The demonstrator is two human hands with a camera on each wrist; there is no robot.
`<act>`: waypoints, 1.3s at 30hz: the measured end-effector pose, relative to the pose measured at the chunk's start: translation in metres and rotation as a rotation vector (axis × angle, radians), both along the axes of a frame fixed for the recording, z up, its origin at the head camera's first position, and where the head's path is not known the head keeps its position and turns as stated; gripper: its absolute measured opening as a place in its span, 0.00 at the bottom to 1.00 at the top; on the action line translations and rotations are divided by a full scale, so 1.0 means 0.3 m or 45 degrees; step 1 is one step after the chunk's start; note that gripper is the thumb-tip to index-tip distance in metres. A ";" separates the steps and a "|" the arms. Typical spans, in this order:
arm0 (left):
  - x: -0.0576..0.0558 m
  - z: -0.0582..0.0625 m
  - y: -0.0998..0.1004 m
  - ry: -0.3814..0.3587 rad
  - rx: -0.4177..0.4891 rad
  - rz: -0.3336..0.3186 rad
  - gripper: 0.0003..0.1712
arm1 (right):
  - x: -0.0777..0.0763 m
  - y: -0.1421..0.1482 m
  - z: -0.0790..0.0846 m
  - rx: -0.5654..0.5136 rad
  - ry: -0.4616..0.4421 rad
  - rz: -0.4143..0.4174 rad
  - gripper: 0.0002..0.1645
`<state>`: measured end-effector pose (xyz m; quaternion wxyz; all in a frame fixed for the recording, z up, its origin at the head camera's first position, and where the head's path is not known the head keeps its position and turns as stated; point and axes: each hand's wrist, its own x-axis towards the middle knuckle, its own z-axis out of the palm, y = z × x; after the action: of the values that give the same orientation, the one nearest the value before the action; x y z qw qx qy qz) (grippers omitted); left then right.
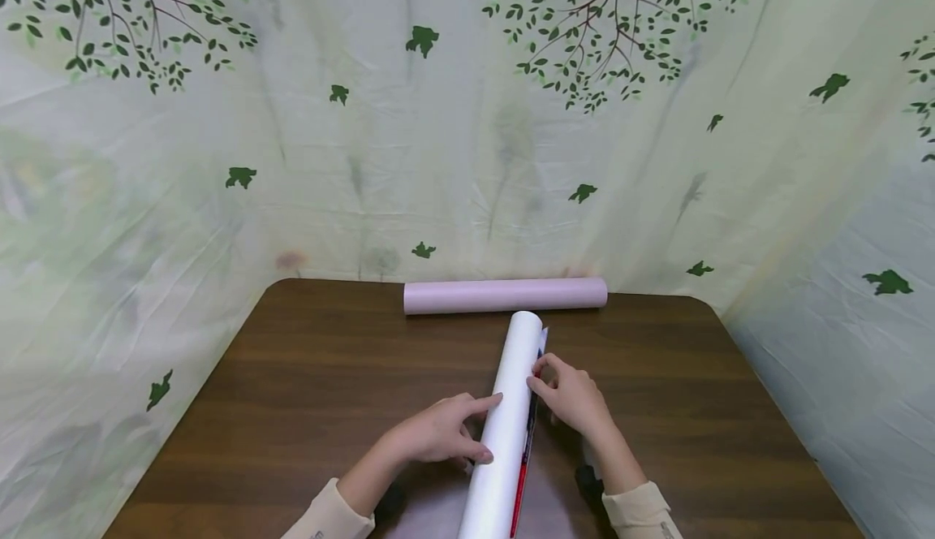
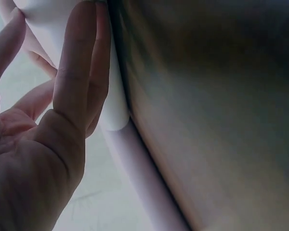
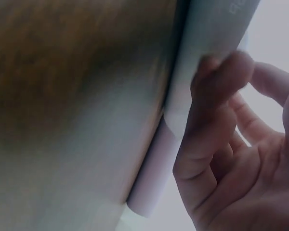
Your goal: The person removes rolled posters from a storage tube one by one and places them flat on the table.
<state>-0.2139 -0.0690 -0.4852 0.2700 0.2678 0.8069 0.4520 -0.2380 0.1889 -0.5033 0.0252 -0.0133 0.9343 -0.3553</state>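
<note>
Steadying the white roll (image 1: 507,425) on the table (image 1: 329,377), I spread my left hand (image 1: 441,429) against its left side; my right hand (image 1: 573,397) pinches its loose edge (image 1: 544,340). Likely light, smooth, dentable: support both sides.

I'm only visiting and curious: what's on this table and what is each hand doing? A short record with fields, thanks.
Surface: brown table
Main item: white roll, lying lengthwise away from the person
Edging: red-and-dark strip along the roll's right side
Left hand: fingers touching the white roll's left side
Right hand: fingertips at the strip; whether pinching it is unclear
Other item: lavender roll, crosswise near the far edge
Background: leaf-patterned cloth
</note>
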 end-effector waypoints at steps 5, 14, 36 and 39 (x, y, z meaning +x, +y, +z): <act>0.018 -0.011 -0.009 -0.016 0.007 0.040 0.48 | 0.027 0.002 -0.019 -0.048 -0.095 0.121 0.15; 0.037 -0.008 -0.021 0.097 -0.107 0.068 0.50 | 0.057 -0.038 -0.037 0.044 -0.146 0.227 0.26; 0.077 -0.061 0.153 1.326 -0.504 -0.227 0.46 | 0.061 -0.049 -0.037 0.175 0.058 0.272 0.25; 0.077 -0.061 0.140 1.274 -0.553 -0.238 0.47 | 0.056 -0.044 -0.036 0.177 0.045 0.265 0.24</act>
<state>-0.1907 -0.0270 -0.5035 -0.0582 0.4586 0.8842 0.0670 -0.2211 0.1758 -0.5141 0.0462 -0.1145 0.9505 -0.2850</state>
